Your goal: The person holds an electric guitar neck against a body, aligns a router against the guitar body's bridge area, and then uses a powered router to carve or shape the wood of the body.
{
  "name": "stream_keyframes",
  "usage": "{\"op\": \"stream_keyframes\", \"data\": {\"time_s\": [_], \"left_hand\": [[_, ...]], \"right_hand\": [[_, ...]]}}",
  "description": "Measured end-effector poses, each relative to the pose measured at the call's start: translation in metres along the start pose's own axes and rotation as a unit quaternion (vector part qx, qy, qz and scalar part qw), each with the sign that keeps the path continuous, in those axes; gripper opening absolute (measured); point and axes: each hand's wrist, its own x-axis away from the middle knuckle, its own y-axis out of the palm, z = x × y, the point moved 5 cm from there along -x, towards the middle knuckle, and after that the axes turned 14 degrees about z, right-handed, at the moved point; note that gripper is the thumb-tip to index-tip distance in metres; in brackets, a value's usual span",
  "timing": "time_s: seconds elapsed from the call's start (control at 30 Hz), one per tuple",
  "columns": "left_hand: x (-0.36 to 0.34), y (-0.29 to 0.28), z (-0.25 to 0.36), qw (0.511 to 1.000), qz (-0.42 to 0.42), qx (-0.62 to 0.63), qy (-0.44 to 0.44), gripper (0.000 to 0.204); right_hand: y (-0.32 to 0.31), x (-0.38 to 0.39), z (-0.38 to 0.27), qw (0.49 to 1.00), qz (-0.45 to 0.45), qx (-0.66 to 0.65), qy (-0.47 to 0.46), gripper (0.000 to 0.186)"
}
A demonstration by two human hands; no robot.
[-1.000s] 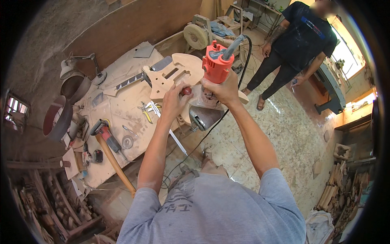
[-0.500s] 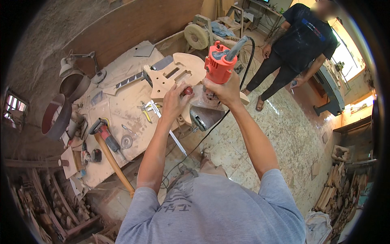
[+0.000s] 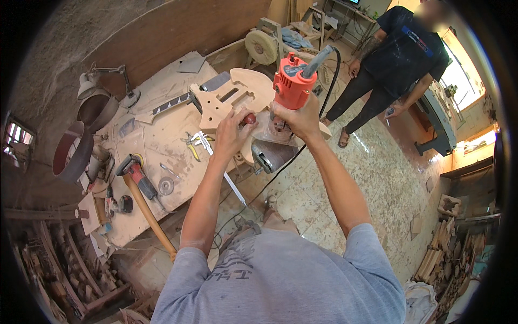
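My right hand (image 3: 303,120) is wrapped round the lower part of a red router (image 3: 293,89), which stands upright with its cord running off the top. My left hand (image 3: 232,134) grips a dark red round knob (image 3: 250,119) at the left side of the router's clear base plate (image 3: 265,132). That plate rests over a pale wooden guitar body (image 3: 216,108) with cut cavities and drilled holes. The router's bit is hidden. Below the plate shows a brown drum-shaped roller (image 3: 276,155) at the table's edge.
On the dusty workbench (image 3: 178,129) lie a guitar neck (image 3: 171,103), a caliper (image 3: 234,189), yellow pliers (image 3: 192,152), a grinder (image 3: 141,181) and a cordless drill (image 3: 117,203). A desk lamp (image 3: 129,94) stands behind. Another person (image 3: 413,51) stands at the far right. The cord (image 3: 286,168) hangs past the bench.
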Motion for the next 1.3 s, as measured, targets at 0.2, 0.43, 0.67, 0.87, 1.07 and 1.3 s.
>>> {"op": "stream_keyframes", "data": {"time_s": [0.2,0.43,0.67,0.87,1.07,1.3], "left_hand": [[0.002,0.001,-0.001,1.000,0.010,-0.010,0.008,0.032],[0.002,0.000,-0.001,1.000,0.012,0.000,0.018,0.031],[0.001,0.001,-0.001,0.999,0.026,0.001,0.020,0.031],[-0.002,-0.001,0.002,1.000,0.000,-0.004,0.006,0.031],[-0.002,0.003,-0.005,1.000,0.002,-0.002,0.018,0.028],[0.000,0.003,0.000,1.000,0.011,0.003,0.009,0.026]], "right_hand": [[0.000,0.000,-0.004,1.000,-0.005,0.011,-0.005,0.046],[0.001,0.002,-0.003,1.000,0.009,0.015,-0.015,0.048],[0.003,-0.004,0.007,1.000,-0.010,-0.019,0.011,0.048],[0.002,-0.014,-0.013,0.989,-0.021,-0.135,0.049,0.070],[0.004,-0.017,-0.018,0.990,0.008,-0.140,0.022,0.076],[0.003,-0.019,-0.015,0.995,0.020,-0.101,0.003,0.072]]}}
